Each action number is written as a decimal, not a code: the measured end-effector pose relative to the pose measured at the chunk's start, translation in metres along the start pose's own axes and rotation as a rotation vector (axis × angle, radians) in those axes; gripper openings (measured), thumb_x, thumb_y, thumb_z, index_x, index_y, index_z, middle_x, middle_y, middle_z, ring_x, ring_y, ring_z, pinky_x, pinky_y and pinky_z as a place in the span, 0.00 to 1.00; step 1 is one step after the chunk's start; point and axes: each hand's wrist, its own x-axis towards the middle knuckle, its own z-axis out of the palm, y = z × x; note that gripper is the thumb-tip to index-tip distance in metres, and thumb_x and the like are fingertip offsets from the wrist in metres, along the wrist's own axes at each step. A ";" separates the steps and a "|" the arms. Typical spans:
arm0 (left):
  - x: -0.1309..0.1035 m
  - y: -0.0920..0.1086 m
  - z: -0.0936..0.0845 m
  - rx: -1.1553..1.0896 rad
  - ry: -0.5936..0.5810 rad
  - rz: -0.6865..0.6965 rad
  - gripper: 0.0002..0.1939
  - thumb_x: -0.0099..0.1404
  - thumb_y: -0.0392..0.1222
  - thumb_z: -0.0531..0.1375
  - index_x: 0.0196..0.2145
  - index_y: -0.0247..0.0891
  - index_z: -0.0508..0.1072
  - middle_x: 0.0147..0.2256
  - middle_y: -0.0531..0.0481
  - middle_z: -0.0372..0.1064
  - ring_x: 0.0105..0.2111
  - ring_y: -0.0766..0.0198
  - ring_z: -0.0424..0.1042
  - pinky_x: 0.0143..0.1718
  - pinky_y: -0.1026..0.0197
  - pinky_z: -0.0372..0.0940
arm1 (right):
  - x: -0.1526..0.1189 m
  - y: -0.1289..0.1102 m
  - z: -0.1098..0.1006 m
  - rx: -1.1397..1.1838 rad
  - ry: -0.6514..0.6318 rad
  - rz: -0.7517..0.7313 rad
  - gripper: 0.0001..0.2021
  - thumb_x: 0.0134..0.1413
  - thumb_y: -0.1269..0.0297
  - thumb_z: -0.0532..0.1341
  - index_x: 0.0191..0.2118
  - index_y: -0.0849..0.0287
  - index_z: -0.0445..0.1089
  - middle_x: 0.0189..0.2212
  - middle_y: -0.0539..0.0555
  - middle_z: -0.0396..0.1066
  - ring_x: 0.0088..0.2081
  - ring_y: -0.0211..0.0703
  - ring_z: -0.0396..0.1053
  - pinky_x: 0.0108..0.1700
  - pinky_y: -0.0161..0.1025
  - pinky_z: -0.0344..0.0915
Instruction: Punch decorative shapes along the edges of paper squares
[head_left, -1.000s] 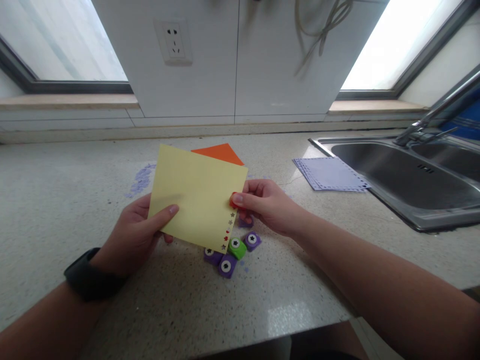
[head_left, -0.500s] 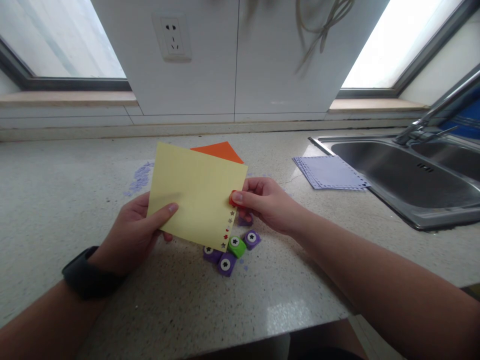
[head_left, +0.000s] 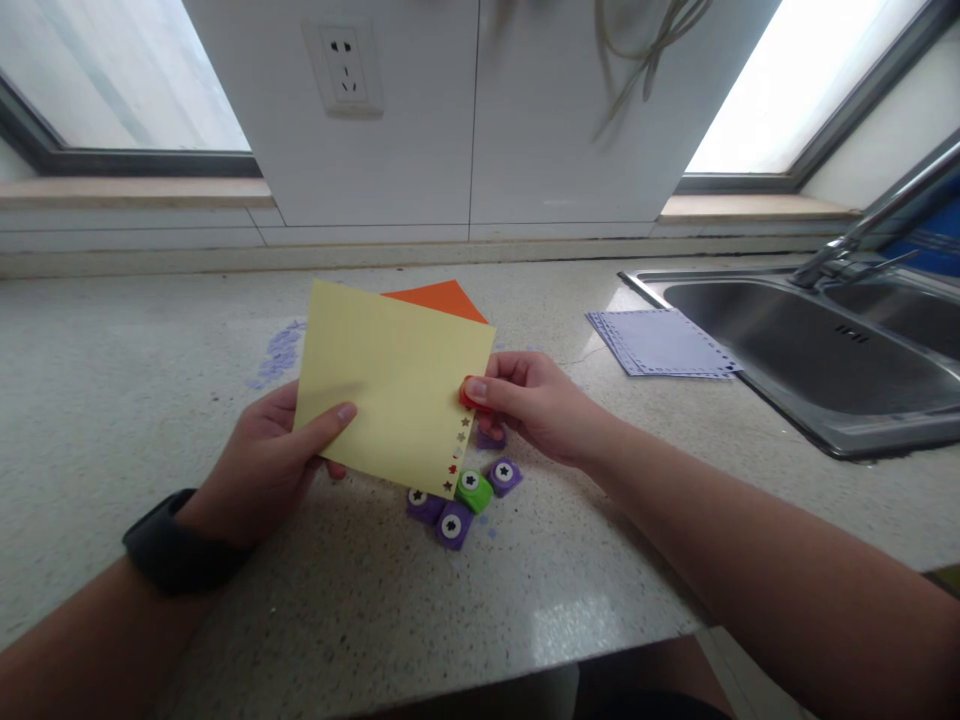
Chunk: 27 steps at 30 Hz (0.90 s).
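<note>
A sheet of yellow paper (head_left: 390,385) is gripped at its lower left edge by my left hand (head_left: 289,440), thumb on top. Small star and flower shapes are cut out along the sheet's lower right edge. My right hand (head_left: 532,405) pinches a red craft punch (head_left: 472,392) at that edge, above the row of cutouts; its underside is hidden. Below the sheet's corner lie a green craft punch (head_left: 474,490) and several purple craft punches (head_left: 454,525) on the counter. An orange sheet (head_left: 442,297) shows behind the yellow one.
A stack of pale purple paper (head_left: 660,342) with punched edges lies on the right, touching the rim of the steel sink (head_left: 825,420). Purple paper bits (head_left: 279,355) are heaped at the left of the speckled counter (head_left: 360,620). A wall socket (head_left: 345,70) is above.
Almost nothing differs. Both hands keep their hold on the sheet and the red punch, and the view has shifted very slightly.
</note>
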 end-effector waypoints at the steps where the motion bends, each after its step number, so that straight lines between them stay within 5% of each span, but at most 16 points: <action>1: 0.000 0.000 0.000 -0.001 0.000 0.002 0.14 0.57 0.44 0.71 0.42 0.42 0.78 0.35 0.47 0.77 0.23 0.66 0.69 0.16 0.68 0.65 | 0.000 0.000 0.000 -0.003 0.003 0.000 0.17 0.51 0.53 0.72 0.27 0.60 0.68 0.19 0.48 0.69 0.20 0.32 0.63 0.22 0.32 0.57; 27: 0.000 -0.003 -0.004 0.002 -0.016 0.000 0.14 0.59 0.45 0.70 0.42 0.40 0.77 0.33 0.48 0.75 0.23 0.66 0.69 0.17 0.68 0.64 | 0.001 0.001 0.000 -0.005 -0.002 -0.001 0.17 0.51 0.54 0.72 0.27 0.60 0.68 0.19 0.47 0.69 0.19 0.32 0.63 0.22 0.31 0.57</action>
